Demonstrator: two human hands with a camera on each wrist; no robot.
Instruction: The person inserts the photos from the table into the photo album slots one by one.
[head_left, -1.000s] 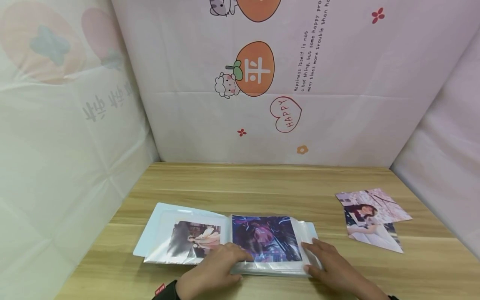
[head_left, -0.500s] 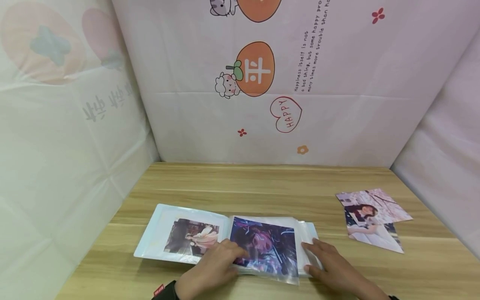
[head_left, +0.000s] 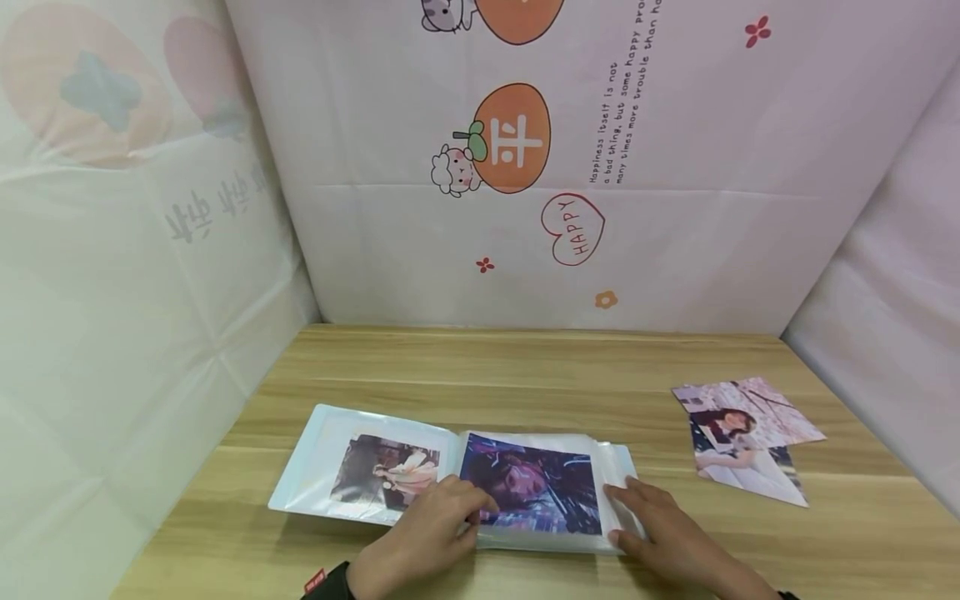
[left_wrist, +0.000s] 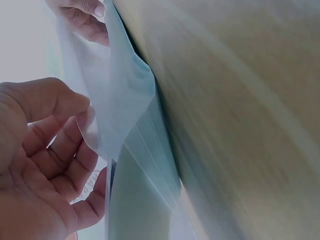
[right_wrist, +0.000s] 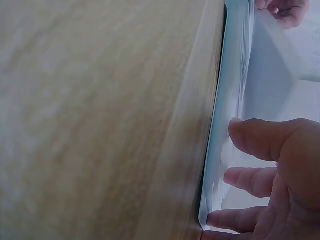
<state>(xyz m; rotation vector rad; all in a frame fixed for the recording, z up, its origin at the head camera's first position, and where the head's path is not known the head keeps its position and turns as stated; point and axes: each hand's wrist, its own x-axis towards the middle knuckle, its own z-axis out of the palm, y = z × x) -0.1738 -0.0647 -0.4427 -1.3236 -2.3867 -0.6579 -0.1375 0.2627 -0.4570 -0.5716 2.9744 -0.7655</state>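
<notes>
A photo album [head_left: 303, 492] with a pale blue cover lies spread on the table. Its left page carries a photo of a figure in pale pink clothing [head_left: 408, 475]. On the right side is a dark blue and purple picture [head_left: 536, 492] in a clear sleeve. My left hand [head_left: 435, 529] is at the near edge by the spine; in the left wrist view its thumb and index finger pinch the edge of a clear page sleeve [left_wrist: 89, 125]. My right hand [head_left: 663, 529] rests fingertips on the album's right edge, its fingers extended and spread.
Two overlapping loose photos, a pink blossom one [head_left: 772, 412] over a darker one [head_left: 750, 475], lie at the right of the wooden table [head_left: 480, 375]. Printed white cloth [head_left: 375, 250] hangs behind and at both sides.
The clear sleeve that hung past the left cover's near edge lies back within it. The purple picture's page swung toward me, then partly back. My right hand has stayed put.
</notes>
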